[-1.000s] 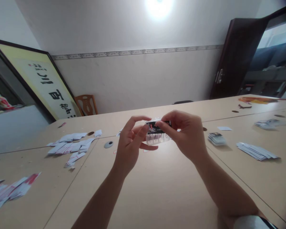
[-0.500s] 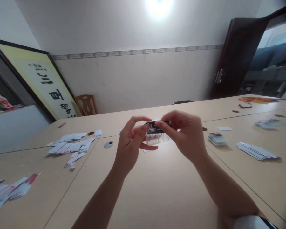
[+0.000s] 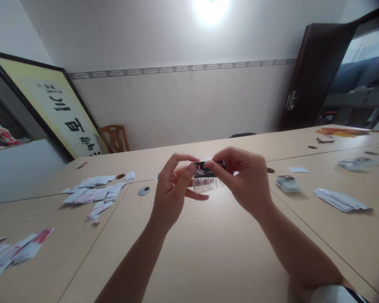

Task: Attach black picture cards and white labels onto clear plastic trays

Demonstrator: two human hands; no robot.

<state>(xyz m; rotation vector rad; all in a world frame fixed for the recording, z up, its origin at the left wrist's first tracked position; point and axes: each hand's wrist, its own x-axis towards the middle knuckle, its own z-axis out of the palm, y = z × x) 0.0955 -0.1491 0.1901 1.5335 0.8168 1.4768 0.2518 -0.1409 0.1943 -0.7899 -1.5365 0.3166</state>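
Note:
A small clear plastic case (image 3: 205, 185) with dark hook-shaped pieces in its compartments is held up over the middle of the table. Along its upper part runs a black printed label (image 3: 202, 170). My left hand (image 3: 172, 193) grips the case's left end, thumb on the front and index finger at the top edge. At the right end, my right hand (image 3: 248, 174) pinches the label and upper edge, its thumb lying across the label. The fingers behind the case are partly hidden.
White and red paper slips (image 3: 94, 193) lie in piles at the left, with more slips (image 3: 19, 250) nearer. To the right are a stack of clear cases (image 3: 286, 184), a fan of white strips (image 3: 341, 200) and further packs (image 3: 355, 163). A pink pen (image 3: 82, 165) rests far left.
Both hands keep their grip on the case. My right hand has moved very slightly left, and the case's tilt differs a little.

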